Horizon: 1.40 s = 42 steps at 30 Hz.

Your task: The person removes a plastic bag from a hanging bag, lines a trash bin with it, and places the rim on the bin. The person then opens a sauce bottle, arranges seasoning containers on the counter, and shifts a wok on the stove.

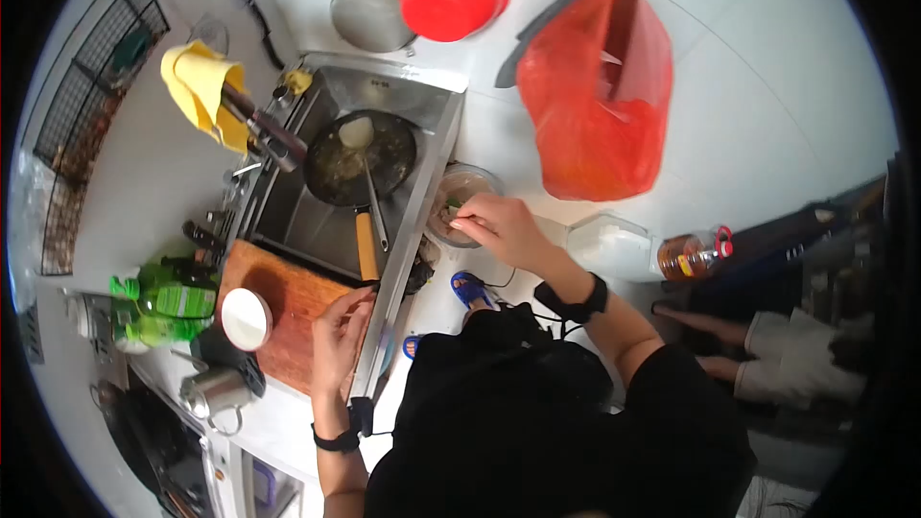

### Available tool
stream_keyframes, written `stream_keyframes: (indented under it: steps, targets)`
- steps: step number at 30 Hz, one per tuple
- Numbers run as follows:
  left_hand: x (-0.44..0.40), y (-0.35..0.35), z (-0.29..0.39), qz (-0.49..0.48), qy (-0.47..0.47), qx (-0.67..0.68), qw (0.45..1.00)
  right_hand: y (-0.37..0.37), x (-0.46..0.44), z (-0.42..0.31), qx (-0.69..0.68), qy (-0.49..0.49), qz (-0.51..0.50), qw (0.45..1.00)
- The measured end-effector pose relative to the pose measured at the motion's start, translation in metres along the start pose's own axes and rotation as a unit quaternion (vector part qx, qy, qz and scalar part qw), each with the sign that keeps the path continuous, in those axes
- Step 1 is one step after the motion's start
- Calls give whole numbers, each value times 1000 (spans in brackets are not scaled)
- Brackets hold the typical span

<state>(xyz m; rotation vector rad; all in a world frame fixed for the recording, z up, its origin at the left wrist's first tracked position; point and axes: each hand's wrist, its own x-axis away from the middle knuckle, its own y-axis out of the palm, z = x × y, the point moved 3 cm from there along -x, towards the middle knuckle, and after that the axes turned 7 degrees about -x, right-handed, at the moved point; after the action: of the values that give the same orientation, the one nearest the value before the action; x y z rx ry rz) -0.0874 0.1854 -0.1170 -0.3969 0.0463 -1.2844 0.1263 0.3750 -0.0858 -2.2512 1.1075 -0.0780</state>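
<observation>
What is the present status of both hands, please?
Left hand at cutting board, grip unclear. Right hand by round container, hold unclear. White bowl near left hand.

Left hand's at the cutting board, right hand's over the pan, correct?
Not quite: the head view shows the right hand over the round container beside the sink, not the pan. The left hand is at the cutting board.

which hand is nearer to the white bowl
Left. The left hand is by the cutting board, just right of the white bowl; the right hand is farther off, by the round container.
</observation>
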Motion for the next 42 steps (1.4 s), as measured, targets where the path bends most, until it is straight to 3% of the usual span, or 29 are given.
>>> stream_keyframes:
  steps: [2,7,9,11,13,15,18,19,20,21,22,23,24,25,28,29,31,32,34,35,36,37,39,40,42]
  targets:
    - [-19,17,11,-52,62,-1,997,-43,13,-46,23,-135,76,988]
    - [-49,77,57,-140,160,-16,977,-158,16,-66,226,-109,183,951]
    - [-59,102,67,-220,179,-64,957,-186,19,-56,300,-114,162,933]
    - [-69,120,81,-221,189,-72,954,-201,20,-45,443,-57,9,895]
    - [-81,138,96,-228,200,-78,950,-213,29,-50,437,-27,-16,899]
    - [-95,155,112,-215,220,-106,946,-226,35,-51,469,83,-105,873]
    - [-124,188,119,-222,218,-76,947,-254,48,-42,497,161,-168,836]
    - [-138,200,115,-217,219,-47,950,-267,52,-38,498,164,-166,835]
    - [-153,214,108,-268,154,3,951,-276,56,-37,431,78,-192,878]
    - [-164,225,104,-271,156,3,950,-282,58,-39,359,-10,-214,908]
    - [-172,236,105,-266,94,70,957,-290,58,-39,362,-9,-213,908]
    - [-177,246,106,-259,30,136,956,-299,58,-44,240,-14,-186,953]
    - [-184,255,110,-255,13,108,961,-308,57,-48,114,-20,-157,981]
    - [-190,266,113,-253,16,110,961,-317,59,-49,118,-22,-157,980]
    - [-207,292,121,-227,-115,320,913,-347,61,-46,95,-19,-142,985]
    - [-213,295,123,-222,-107,321,914,-354,60,-46,67,-29,-137,988]
    - [-226,306,123,-302,-116,518,792,-365,54,-45,40,-45,-134,989]
    - [-232,310,119,-295,-134,548,771,-372,48,-45,36,-52,-125,990]
    - [-239,311,112,-268,-90,546,789,-379,31,-46,33,-67,-118,990]
    - [-238,307,115,-244,-52,542,803,-379,18,-50,94,-105,-47,989]
    - [-236,300,114,-226,-78,582,777,-380,7,-54,153,-142,27,978]
    - [-237,296,111,-227,-70,579,780,-375,-5,-54,155,-150,31,976]
    - [-242,281,102,-93,18,582,807,-369,-28,-50,96,-177,144,969]
    - [-243,274,101,-92,4,612,785,-366,-39,-49,96,-186,148,967]
    - [-244,261,110,-75,26,624,778,-364,-58,-49,196,-192,226,935]
